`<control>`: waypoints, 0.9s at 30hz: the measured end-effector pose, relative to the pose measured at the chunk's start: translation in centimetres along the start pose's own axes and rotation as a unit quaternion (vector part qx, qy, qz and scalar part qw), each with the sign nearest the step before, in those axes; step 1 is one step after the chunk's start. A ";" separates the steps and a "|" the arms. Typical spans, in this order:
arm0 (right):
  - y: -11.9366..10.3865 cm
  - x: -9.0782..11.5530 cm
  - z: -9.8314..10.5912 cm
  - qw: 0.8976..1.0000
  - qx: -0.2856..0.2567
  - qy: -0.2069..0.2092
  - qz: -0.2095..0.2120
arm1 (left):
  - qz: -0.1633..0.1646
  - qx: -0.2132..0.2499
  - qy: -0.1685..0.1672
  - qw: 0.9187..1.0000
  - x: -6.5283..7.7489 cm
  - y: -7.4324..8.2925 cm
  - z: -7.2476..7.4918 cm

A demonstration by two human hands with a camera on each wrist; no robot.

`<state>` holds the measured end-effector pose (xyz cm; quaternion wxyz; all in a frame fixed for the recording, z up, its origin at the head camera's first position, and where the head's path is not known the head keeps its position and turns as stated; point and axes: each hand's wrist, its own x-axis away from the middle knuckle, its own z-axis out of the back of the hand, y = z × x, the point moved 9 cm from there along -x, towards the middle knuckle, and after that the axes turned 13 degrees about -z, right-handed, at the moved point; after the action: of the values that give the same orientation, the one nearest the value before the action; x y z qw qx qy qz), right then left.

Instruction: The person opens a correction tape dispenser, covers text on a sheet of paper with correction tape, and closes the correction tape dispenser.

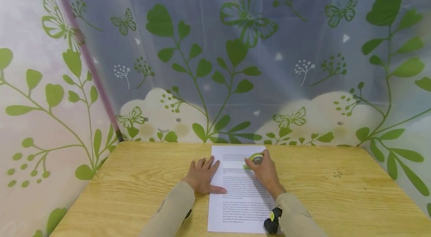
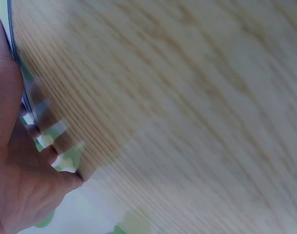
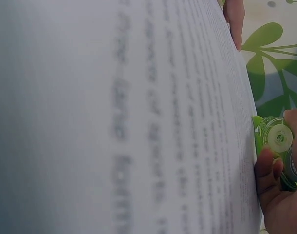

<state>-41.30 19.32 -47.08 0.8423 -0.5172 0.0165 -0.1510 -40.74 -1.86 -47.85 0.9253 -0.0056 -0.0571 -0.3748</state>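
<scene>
A printed sheet of paper [image 1: 247, 192] lies on the wooden table, its lines of text running across it. My right hand [image 1: 268, 173] grips a green correction tape [image 1: 257, 159] over the upper right part of the text. In the right wrist view, the see-through case of the correction tape [image 3: 277, 136] shows a round spool, and its green tip is at the paper's surface or very close to it. Fingers spread, my left hand [image 1: 201, 178] rests at the sheet's left edge, the thumb lying on the paper. The left wrist view catches that hand [image 2: 27, 185] at its side.
The wooden table [image 1: 141, 177] extends to both sides of the sheet. Behind it hangs a curtain [image 1: 202, 42] printed with green leaves and butterflies. A black wrist device [image 1: 273, 221] sits at the right sleeve, over the paper's lower right corner.
</scene>
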 end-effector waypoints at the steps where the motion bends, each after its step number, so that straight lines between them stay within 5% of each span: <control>1: 0.1 0.0 0.0 1.000 0.000 0.000 0.000 | -0.001 0.001 -0.002 1.000 0.0 0.1 0.0; 27: 1.0 -0.4 1.4 0.999 0.032 0.015 0.001 | -0.006 0.029 0.008 1.000 0.4 0.3 0.3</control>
<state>-41.16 21.08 -47.32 0.8582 -0.4879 0.0245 -0.1579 -40.26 -1.89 -47.48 0.9232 0.0245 -0.0601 -0.3789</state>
